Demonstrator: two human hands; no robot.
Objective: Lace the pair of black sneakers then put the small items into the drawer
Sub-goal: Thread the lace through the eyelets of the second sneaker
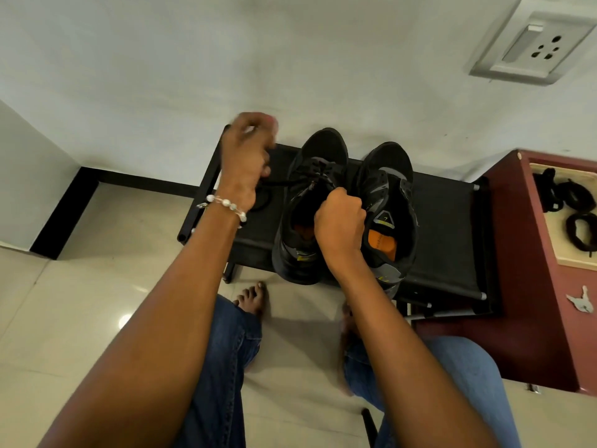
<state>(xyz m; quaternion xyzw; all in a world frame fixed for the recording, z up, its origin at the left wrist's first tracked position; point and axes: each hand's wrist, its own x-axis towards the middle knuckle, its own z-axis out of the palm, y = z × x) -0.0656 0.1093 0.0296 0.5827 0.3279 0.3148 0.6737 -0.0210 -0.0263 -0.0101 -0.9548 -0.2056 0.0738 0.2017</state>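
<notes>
Two black sneakers [349, 202] stand side by side on the low black counter [449, 227], toes toward the wall. Right hand [339, 221] is fisted on the left sneaker's tongue area, apparently to steady it against the pull. Left hand [245, 163], blurred, draws the black lace [284, 183] out sideways; its grip looks pinched on the lace, though the fingers are unclear. Heels overhang the counter's near edge. Open room lies left; the drawer [568, 215] with small black items [578, 231] sits right.
</notes>
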